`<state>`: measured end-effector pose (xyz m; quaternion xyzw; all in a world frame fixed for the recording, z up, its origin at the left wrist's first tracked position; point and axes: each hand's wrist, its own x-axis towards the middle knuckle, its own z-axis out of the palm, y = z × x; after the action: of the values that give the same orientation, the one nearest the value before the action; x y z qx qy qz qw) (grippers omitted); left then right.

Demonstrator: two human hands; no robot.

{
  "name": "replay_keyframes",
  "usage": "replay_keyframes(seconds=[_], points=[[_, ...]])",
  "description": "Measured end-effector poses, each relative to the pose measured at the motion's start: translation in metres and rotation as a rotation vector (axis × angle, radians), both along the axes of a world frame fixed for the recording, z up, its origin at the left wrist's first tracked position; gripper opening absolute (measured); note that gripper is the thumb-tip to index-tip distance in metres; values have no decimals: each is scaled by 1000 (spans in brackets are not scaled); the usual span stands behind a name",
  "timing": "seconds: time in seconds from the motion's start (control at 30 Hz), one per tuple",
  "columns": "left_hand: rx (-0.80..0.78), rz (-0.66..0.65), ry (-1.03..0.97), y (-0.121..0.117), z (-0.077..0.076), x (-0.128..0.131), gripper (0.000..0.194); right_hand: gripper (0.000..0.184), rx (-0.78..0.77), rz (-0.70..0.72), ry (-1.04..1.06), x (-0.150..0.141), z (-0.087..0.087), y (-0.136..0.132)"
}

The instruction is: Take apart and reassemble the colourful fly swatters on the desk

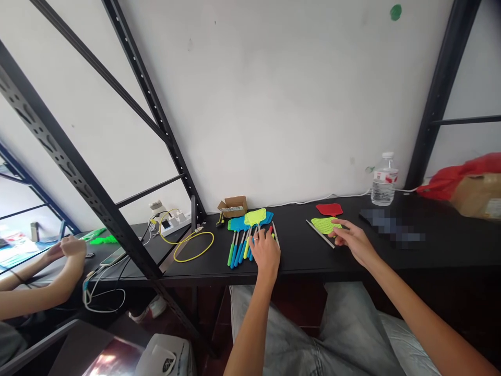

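Several fly swatters (237,224) lie side by side on the black table, with blue and yellow-green heads and blue, green and yellow handles. Over their shafts rests my left hand (266,253), fingers apart; a small red tip (271,229) shows at its fingers. My right hand (352,241) has its thumb and fingers bent together at the edge of a yellow-green fly swatter head (324,225); the contact itself is partly hidden. A thin metal rod (320,233) lies along that head's left side. Just behind is a red fly swatter head (329,209).
A small open cardboard box (234,207) stands against the wall. Left of it are a yellow cable (193,260) and a power strip (174,223). A water bottle (383,180) stands at the back right. Another person's hands (64,253) are at far left, beyond the black rack post (90,177).
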<state>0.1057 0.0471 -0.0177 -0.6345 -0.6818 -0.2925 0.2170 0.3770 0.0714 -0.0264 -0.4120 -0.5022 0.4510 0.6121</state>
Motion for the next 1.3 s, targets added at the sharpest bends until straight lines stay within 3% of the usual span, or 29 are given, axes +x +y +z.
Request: replay_keyframes(seconds=[0.17, 0.43, 0.7, 0.9, 1.07, 1.2, 1.3], points=[[-57, -75, 16, 1, 1, 1, 28, 47, 1, 8, -6, 1, 0, 0], [-86, -33, 47, 5, 2, 0, 26, 42, 23, -7, -98, 0, -3, 2], [-108, -142, 84, 4, 3, 1, 23, 26, 51, -173, -563, -6, 1, -2], [-52, 38, 13, 4, 4, 3, 29, 23, 47, -288, -952, -18, 4, -5], [-112, 5, 14, 6, 1, 2, 24, 19, -35, -326, -1135, -26, 4, -6], [-121, -36, -2, 7, 2, 1, 21, 16, -42, -325, -1151, -27, 5, -5], [-129, -61, 13, 6, 4, 0, 21, 19, -13, -283, -991, -21, 4, -3]])
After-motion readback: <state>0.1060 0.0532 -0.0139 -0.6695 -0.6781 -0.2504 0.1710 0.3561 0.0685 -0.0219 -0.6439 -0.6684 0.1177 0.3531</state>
